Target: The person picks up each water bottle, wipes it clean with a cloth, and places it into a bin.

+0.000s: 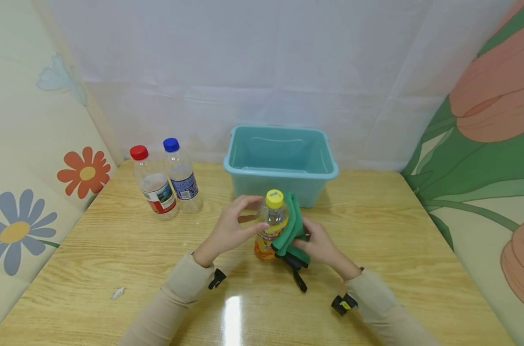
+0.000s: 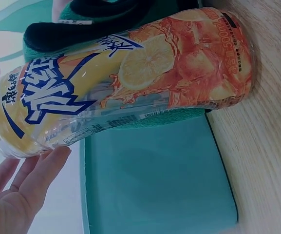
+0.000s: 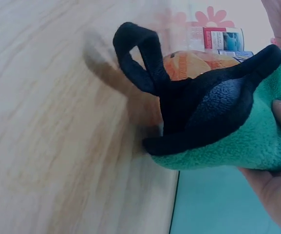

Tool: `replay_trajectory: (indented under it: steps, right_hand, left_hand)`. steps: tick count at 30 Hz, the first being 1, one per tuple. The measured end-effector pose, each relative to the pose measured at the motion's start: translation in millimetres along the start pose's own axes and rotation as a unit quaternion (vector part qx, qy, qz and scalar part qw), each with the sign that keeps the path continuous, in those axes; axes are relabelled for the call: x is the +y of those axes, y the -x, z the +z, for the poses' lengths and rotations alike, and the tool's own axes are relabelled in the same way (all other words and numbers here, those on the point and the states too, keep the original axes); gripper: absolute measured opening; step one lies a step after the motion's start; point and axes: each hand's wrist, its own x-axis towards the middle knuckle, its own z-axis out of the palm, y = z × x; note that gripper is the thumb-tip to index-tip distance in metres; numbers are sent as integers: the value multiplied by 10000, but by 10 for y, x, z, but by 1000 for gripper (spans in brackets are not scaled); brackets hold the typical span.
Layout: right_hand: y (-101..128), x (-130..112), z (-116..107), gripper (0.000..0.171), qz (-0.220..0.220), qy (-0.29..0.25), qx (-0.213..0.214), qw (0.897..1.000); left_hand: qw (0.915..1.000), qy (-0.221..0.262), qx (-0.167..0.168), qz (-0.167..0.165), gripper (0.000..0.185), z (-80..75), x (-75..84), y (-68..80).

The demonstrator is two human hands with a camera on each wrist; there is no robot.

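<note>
Wiping in hand, by the look of it: an orange drink bottle (image 1: 270,226) with a yellow cap (image 1: 274,198) standing upright on the wooden table (image 1: 115,250), just in front of the teal tub (image 1: 280,161); left hand (image 1: 230,229) at the bottle's upper half, fingertips and thumb curled round its shoulder to steady it; right hand (image 1: 320,245) gripping a folded green cloth (image 1: 290,229) with black trim and pressing it against the bottle's right side; black loop (image 3: 139,57) of the cloth hanging free toward the table, plain in the right wrist view; lemon-slice label (image 2: 145,63) turned to the left wrist camera, cloth showing dark behind the bottle there; both sleeves beige.

Off to the left and well apart from the hands, two clear bottles side by side near the flowered wall panel: one with a red cap (image 1: 138,152), one with a blue cap (image 1: 171,144); small scrap (image 1: 117,292) lying on the table near the left forearm; tub apparently with nothing inside, as far as the head view shows.

Judged from the grip, mid-rub rather than start or finish; next move likely calling for a firm hold at the shoulder while the cloth travels round or down the label; risk of tipping if the steadying fingers slacken.
</note>
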Motion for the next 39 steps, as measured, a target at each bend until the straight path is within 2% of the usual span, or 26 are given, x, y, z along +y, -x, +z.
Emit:
replay_trajectory:
  steps: [7,14,19,24,30,35,39]
  right_hand:
    - [-11,48,25,35,44,203,-353,9992]
    - [-36,69,35,32,290,612,-661,9955]
    - [-37,51,36,31,501,382,-724,9954]
    - [-16,45,31,29,626,-43,-661,9958]
    - [-1,-24,33,26,686,-74,-527,9962]
    - [26,20,59,27,716,128,-146,9972]
    - [38,-8,63,39,808,92,238,9964]
  left_hand:
    - [10000,20,1,34,54,-1,0,-2]
    - [10000,-35,45,2,53,-1,-45,3]
    - [10000,-34,56,27,54,-1,-49,8]
    - [10000,-46,17,43,54,-4,-65,2]
    - [10000,-9,-39,65,53,-11,-94,-4]
    - [10000,-19,-45,61,53,-16,-84,-4]
    - [9999,-24,-38,98,53,-20,-81,-1]
